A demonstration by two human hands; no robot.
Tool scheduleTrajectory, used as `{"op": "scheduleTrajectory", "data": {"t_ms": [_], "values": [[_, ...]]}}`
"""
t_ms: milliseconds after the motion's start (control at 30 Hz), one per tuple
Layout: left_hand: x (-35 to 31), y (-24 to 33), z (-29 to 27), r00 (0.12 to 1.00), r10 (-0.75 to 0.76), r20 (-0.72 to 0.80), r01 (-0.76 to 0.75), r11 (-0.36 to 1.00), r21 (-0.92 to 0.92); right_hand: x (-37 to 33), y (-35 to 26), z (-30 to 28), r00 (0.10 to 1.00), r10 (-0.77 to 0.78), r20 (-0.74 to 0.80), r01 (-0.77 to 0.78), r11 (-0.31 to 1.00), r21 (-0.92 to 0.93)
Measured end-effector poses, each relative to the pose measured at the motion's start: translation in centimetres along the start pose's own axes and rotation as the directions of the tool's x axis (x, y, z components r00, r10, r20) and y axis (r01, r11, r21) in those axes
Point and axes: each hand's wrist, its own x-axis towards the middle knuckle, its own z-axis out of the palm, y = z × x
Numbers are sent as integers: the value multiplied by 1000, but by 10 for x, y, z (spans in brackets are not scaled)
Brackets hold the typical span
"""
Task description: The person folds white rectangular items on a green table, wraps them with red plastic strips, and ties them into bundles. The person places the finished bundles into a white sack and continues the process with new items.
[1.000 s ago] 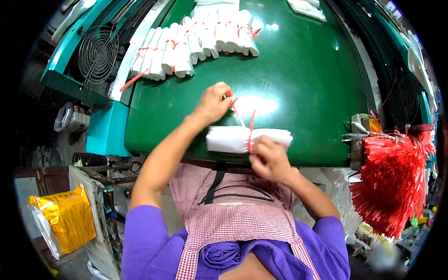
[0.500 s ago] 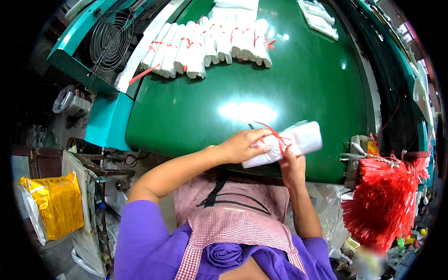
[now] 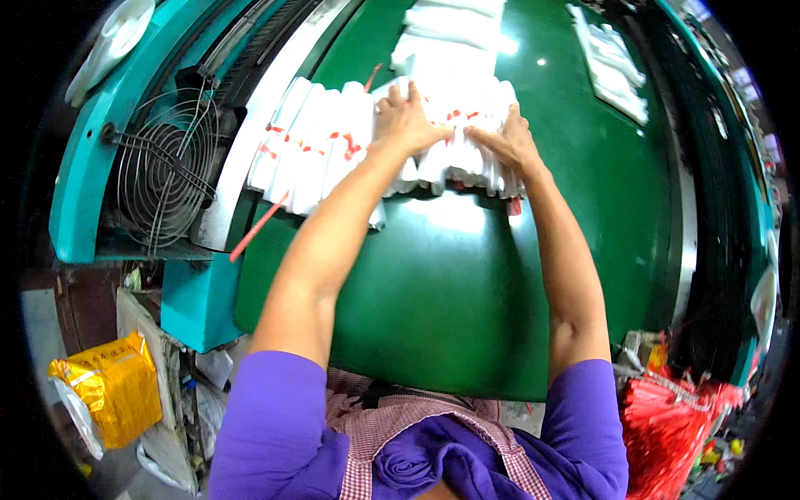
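A row of white plastic rolls (image 3: 287, 175), tied round their middles with red strips, lies side by side on the green belt table (image 3: 400, 308). Both of my arms stretch forward to this row. My left hand (image 3: 408, 123) rests over the middle rolls, fingers spread and thumb pointing right. At the right end, my right hand (image 3: 510, 143) lies against the last rolls, its thumb reaching left over them and its fingers stretched along the outer side. Several rolls sit between the two hands, partly hidden by them.
Flat white plastic stacks (image 3: 450, 29) lie beyond the row, with another stack (image 3: 608, 62) at the far right. A wire-guarded fan (image 3: 167, 171) stands left. A red strip bundle (image 3: 667, 433) hangs at the lower right; a yellow package (image 3: 112, 387) sits lower left.
My hands have moved forward from the near edge, where they held a tied white roll, to the row. That roll is gone from the near edge; my right hand now touches the row's right end.
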Motion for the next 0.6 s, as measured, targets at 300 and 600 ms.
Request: {"op": "scheduleTrajectory", "data": {"t_ms": [300, 600], "values": [[-90, -9, 5, 963, 219, -158, -240, 962, -129, -105, -32, 12, 999, 20, 33, -24, 992, 123], [-95, -82, -51, 976, -51, -210, 57, 998, 22, -111, -35, 18, 995, 77, -64, -68, 988, 138]]}}
